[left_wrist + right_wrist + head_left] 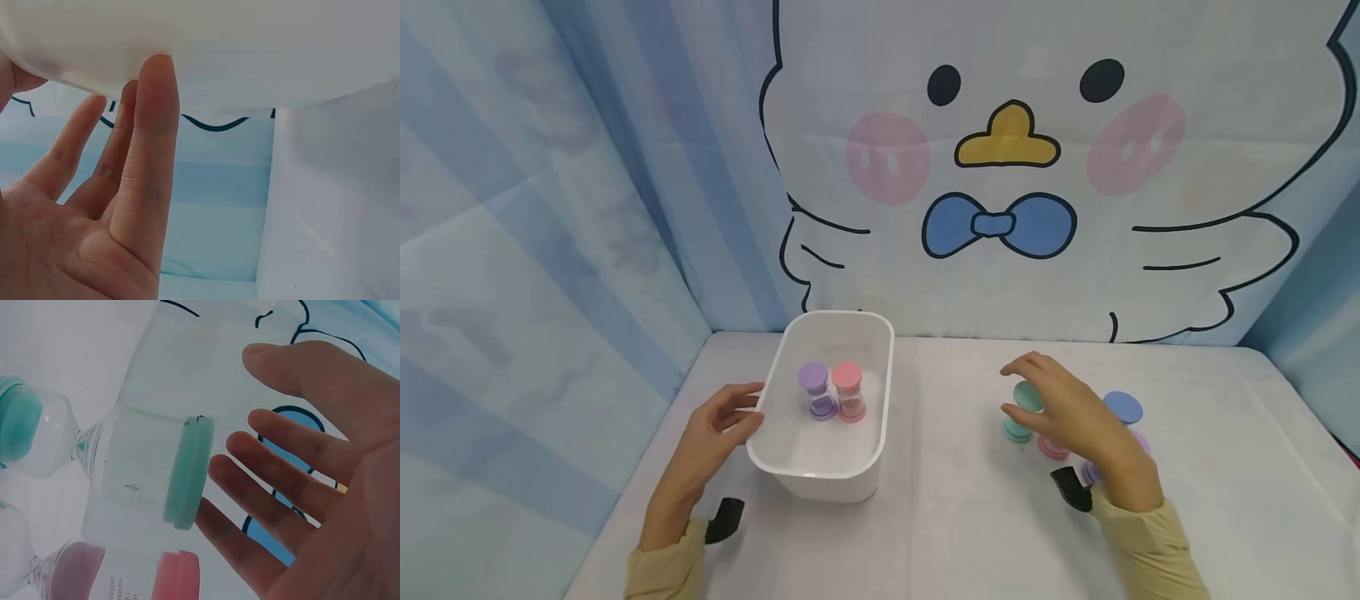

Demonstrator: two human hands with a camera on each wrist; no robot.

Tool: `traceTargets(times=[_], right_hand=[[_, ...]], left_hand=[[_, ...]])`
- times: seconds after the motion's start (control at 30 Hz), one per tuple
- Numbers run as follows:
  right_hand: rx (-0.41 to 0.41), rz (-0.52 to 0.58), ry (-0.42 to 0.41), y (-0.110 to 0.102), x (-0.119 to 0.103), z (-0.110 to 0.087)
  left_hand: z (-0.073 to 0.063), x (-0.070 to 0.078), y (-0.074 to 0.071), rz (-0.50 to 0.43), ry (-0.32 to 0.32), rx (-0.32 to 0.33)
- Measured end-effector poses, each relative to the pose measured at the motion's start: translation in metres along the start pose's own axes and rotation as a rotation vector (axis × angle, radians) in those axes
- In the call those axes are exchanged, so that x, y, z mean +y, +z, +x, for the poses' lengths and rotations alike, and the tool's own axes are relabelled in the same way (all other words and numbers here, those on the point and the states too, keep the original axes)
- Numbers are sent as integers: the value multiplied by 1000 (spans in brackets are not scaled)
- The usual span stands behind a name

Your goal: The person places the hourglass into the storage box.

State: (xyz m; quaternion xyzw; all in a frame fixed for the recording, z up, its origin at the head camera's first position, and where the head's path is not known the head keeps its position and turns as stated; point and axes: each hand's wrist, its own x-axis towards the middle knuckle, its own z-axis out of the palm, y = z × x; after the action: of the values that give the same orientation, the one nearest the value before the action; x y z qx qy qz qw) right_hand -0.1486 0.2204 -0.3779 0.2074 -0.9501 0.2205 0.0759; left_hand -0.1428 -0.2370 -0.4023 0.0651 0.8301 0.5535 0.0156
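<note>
My left hand (715,433) rests against the left side of a white plastic bin (820,477), its fairly straight fingers (147,144) touching the wall near the rim. Inside the bin stand a purple hourglass (813,377) and a pink hourglass (847,377). To the right, my right hand (1075,417) hovers around a teal-capped hourglass (1028,396), thumb and fingers spread apart. In the right wrist view, the fingertips are close to the teal cap (190,472), and nothing is gripped.
Beside the teal one, partly behind my right hand, stand a red-pink hourglass (1053,448), a blue-capped one (1123,407) and a purple one (1091,472). A white cloth (955,500) covers the table. Behind it hangs a curtain (1000,292) with a cartoon face.
</note>
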Motion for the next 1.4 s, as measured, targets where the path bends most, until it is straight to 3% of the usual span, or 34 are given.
traceTargets(times=[0.47, 1.4], right_hand=[[-47, 24, 75, -4, 9, -9], [-11, 22, 19, 0, 14, -4]], left_hand=[[0, 1, 1, -2, -5, 4], [0, 3, 1, -12, 2, 2]])
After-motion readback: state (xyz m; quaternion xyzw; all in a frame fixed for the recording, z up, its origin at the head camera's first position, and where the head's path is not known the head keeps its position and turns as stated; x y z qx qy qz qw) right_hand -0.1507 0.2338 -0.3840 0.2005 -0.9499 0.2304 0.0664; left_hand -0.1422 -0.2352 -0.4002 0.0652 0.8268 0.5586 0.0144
